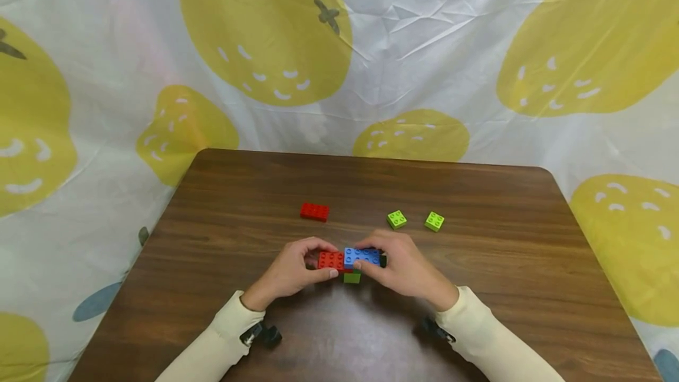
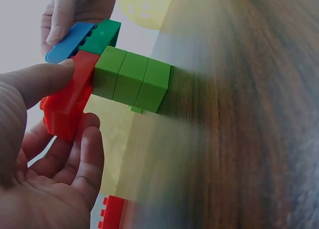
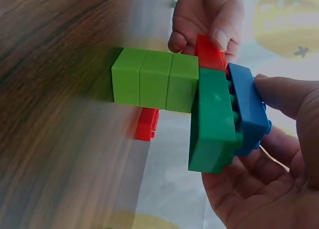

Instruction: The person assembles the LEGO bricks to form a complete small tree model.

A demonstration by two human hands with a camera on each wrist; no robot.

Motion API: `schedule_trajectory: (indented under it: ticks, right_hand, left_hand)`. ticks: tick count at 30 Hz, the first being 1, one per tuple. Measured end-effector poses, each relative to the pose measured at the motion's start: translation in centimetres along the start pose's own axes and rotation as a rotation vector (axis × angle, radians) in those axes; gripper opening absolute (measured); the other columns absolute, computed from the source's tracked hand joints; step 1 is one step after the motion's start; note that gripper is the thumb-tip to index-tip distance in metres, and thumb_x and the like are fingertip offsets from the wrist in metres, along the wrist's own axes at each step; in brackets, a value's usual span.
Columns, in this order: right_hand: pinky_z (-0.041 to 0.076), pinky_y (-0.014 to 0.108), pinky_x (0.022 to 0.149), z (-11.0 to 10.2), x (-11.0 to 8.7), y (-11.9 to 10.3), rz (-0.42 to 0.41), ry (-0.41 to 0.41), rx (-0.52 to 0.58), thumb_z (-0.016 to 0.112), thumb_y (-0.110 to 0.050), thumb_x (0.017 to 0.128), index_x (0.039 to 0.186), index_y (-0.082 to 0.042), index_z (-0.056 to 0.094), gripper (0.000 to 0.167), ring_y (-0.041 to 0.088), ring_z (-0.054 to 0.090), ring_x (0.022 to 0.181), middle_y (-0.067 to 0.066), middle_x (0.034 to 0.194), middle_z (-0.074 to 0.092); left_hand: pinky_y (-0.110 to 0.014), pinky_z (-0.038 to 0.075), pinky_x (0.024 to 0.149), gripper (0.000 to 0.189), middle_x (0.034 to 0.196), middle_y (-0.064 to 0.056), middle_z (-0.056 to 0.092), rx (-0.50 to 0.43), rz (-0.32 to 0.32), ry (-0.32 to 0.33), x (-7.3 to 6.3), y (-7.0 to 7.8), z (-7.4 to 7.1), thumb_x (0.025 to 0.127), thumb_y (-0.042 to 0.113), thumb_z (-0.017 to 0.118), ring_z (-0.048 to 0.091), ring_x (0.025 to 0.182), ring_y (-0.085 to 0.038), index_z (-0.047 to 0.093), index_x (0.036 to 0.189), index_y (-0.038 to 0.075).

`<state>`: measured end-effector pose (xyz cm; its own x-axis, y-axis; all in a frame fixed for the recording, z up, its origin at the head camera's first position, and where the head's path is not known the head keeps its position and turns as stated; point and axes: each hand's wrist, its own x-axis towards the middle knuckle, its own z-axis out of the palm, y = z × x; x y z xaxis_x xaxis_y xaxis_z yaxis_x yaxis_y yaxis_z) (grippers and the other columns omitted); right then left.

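Observation:
A column of several lime green blocks [image 1: 352, 277] stands on the table and bears a red brick [image 1: 330, 260] and a dark green brick [image 3: 214, 119] side by side. My left hand [image 1: 289, 267] grips the red brick's outer end, thumb on the near side and fingers behind. Between thumb and fingers, my right hand [image 1: 400, 264] pinches a blue brick [image 1: 362, 257] over the dark green one. In the right wrist view, studs of the dark green brick show in a narrow gap under the blue brick. From the head, the blue brick hides most of the dark green one.
Behind the hands lies a loose red brick [image 1: 315, 211] on the brown wooden table [image 1: 239, 193]. Two small lime bricks [image 1: 396, 219] sit farther right. A curtain with a yellow fruit print [image 1: 297, 128] hangs past the table's far edge.

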<state>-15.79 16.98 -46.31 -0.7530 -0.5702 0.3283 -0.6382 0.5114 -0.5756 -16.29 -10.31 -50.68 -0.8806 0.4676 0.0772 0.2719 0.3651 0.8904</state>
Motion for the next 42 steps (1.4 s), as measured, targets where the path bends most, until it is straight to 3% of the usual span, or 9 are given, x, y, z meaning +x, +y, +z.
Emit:
schedule_trajectory:
  ticks: [10, 21, 32, 42]
  right_hand:
    - [0.049, 0.02, 0.064, -0.14, 0.51, -0.21, -0.021, -0.018, -0.021, 0.086, -0.025, 0.089, 0.111, -0.012, 0.081, 0.026, 0.004, 0.056, 0.075, -0.006, 0.095, 0.07]
    - [0.05, 0.021, 0.069, -0.45, 0.66, -0.62, -0.039, -0.07, -0.062, 0.085, -0.027, 0.092, 0.112, -0.011, 0.08, 0.026, 0.006, 0.058, 0.077, -0.003, 0.097, 0.073]
    - [0.053, 0.026, 0.072, -0.38, -0.02, -0.15, 0.042, -0.064, -0.002, 0.083, -0.03, 0.094, 0.12, -0.013, 0.077, 0.032, 0.005, 0.059, 0.083, -0.007, 0.101, 0.074]
    - [0.053, 0.024, 0.073, -0.09, -0.15, -0.07, 0.014, -0.044, -0.008, 0.082, -0.029, 0.094, 0.123, -0.015, 0.077, 0.033, 0.004, 0.061, 0.085, -0.007, 0.105, 0.075]
  left_hand:
    - [-0.025, 0.058, 0.078, 0.038, 0.11, -0.005, 0.074, -0.014, -0.002, 0.008, 0.08, -0.06, 0.17, 0.088, 0.025, 0.088, 0.068, 0.087, -0.014, 0.075, 0.123, 0.014]
    - [-0.024, 0.059, 0.078, 0.039, 0.107, -0.005, 0.072, -0.039, 0.003, 0.012, 0.02, 0.0, 0.38, 0.088, 0.025, 0.089, 0.069, 0.087, -0.014, 0.075, 0.121, 0.012]
    - [-0.025, 0.058, 0.078, 0.036, 0.107, -0.002, 0.072, 0.003, 0.033, -0.002, 0.33, 0.37, 0.25, 0.089, 0.03, 0.088, 0.067, 0.087, -0.011, 0.075, 0.119, 0.015]
    - [-0.025, 0.059, 0.08, 0.036, 0.111, -0.002, 0.073, 0.022, 0.033, -0.012, 0.31, 0.02, 0.01, 0.089, 0.031, 0.087, 0.067, 0.09, -0.011, 0.075, 0.12, 0.016]
